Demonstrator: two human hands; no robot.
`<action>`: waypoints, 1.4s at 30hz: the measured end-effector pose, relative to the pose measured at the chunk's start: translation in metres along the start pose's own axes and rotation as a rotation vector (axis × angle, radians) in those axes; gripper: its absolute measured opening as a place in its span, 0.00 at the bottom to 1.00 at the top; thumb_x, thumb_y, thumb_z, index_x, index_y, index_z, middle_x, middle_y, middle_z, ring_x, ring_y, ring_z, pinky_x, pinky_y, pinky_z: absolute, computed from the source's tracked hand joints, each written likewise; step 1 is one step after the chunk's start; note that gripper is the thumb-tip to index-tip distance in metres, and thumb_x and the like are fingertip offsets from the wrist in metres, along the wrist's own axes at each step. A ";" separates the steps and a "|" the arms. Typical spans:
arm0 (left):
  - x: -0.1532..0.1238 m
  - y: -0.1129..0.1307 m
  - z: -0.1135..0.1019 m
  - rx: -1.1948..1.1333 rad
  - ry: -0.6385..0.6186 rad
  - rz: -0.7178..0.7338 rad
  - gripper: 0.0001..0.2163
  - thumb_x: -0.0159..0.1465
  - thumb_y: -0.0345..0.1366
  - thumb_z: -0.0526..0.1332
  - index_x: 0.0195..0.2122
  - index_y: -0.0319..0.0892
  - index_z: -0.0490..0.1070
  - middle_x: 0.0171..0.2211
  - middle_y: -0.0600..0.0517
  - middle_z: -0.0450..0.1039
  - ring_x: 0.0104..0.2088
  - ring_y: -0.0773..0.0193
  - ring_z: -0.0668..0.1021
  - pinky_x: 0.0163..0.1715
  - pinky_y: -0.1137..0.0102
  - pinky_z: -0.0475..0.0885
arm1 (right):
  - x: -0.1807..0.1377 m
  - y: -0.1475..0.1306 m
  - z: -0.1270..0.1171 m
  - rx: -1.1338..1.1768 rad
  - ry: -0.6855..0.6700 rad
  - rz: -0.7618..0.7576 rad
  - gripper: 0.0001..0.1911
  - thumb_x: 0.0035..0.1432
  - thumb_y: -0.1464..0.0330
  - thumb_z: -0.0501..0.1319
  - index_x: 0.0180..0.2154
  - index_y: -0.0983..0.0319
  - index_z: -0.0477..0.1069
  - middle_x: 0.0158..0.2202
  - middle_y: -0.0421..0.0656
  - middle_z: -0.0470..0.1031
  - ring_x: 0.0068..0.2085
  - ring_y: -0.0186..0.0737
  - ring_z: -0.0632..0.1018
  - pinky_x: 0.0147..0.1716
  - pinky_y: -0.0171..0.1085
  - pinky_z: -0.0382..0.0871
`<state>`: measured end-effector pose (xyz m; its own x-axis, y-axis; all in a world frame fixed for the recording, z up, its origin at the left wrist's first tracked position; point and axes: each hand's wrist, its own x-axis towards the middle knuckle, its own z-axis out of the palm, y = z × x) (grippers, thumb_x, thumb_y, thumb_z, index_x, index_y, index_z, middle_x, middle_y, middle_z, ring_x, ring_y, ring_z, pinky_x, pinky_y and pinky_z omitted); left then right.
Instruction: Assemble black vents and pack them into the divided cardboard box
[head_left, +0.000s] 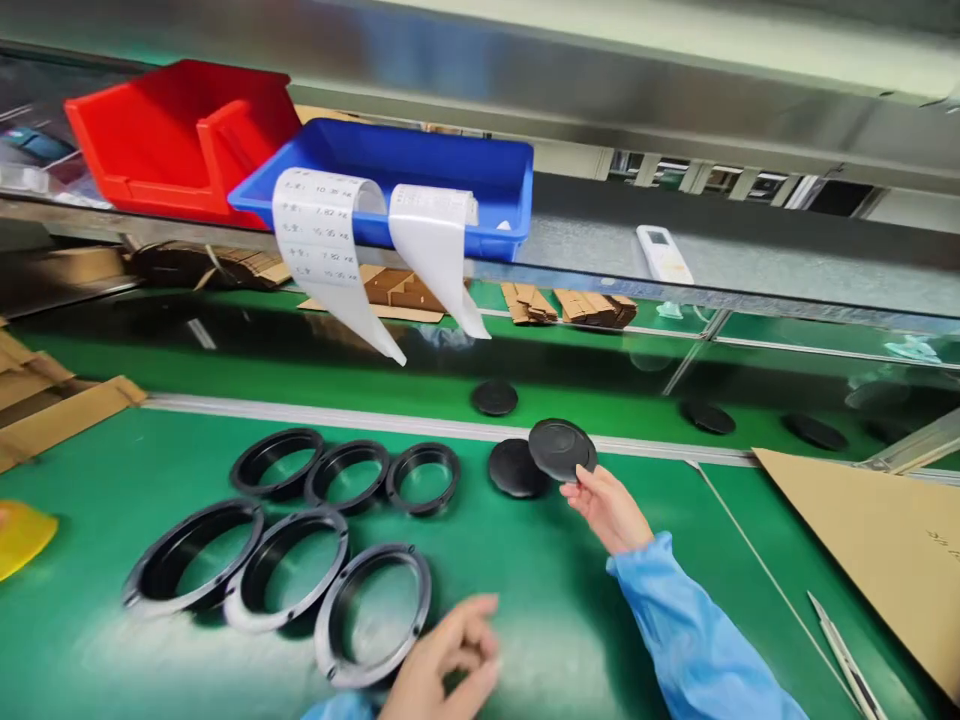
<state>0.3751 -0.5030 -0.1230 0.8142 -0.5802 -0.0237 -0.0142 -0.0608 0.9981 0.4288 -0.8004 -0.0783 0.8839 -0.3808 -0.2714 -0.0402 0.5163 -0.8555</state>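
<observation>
My right hand [607, 510], in a blue sleeve [694, 640], is shut on a flat round black disc [561, 450], holding it tilted up by its edge. Another black disc [516, 468] lies on the green mat [540, 620] just behind it. My left hand [442, 662] is curled at the bottom of the view, holding nothing I can see. Nearest to it is a large black ring [330, 645] with small tabs around its rim. Two more large rings [236, 590] lie to its left, and 3 smaller black rings [422, 450] stand in a row beyond.
A red bin [180, 140] and a blue bin [390, 150] sit on a shelf above, with paper strips [319, 230] hanging from it. A cardboard sheet [877, 550] and a slim metal tool [844, 655] lie at right, a yellow object [22, 535] at left.
</observation>
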 end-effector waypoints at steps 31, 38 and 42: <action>-0.046 0.042 -0.052 -1.064 -0.195 -0.405 0.45 0.58 0.69 0.58 0.71 0.52 0.51 0.63 0.37 0.66 0.57 0.36 0.74 0.58 0.41 0.65 | -0.166 0.102 0.086 -1.025 -0.526 -0.783 0.31 0.76 0.48 0.40 0.49 0.56 0.76 0.61 0.45 0.62 0.65 0.56 0.54 0.64 0.56 0.51; -0.047 0.050 -0.052 -1.106 -0.205 -0.391 0.45 0.59 0.68 0.57 0.72 0.52 0.45 0.58 0.36 0.71 0.56 0.39 0.76 0.58 0.41 0.64 | -0.171 0.098 0.085 -0.712 -0.429 -0.620 0.30 0.77 0.50 0.38 0.51 0.53 0.76 0.60 0.45 0.64 0.62 0.49 0.63 0.60 0.50 0.60; -0.048 0.052 -0.054 -1.130 -0.174 -0.397 0.43 0.61 0.67 0.55 0.71 0.49 0.49 0.57 0.36 0.71 0.55 0.41 0.77 0.57 0.42 0.65 | -0.174 0.100 0.079 -0.735 -0.450 -0.579 0.32 0.76 0.50 0.38 0.53 0.54 0.76 0.61 0.45 0.64 0.63 0.51 0.63 0.63 0.52 0.57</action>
<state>0.3670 -0.4347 -0.0665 0.5563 -0.7890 -0.2606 0.8049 0.4337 0.4051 0.3082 -0.6218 -0.0817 0.9445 -0.0217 0.3278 0.3057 -0.3069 -0.9013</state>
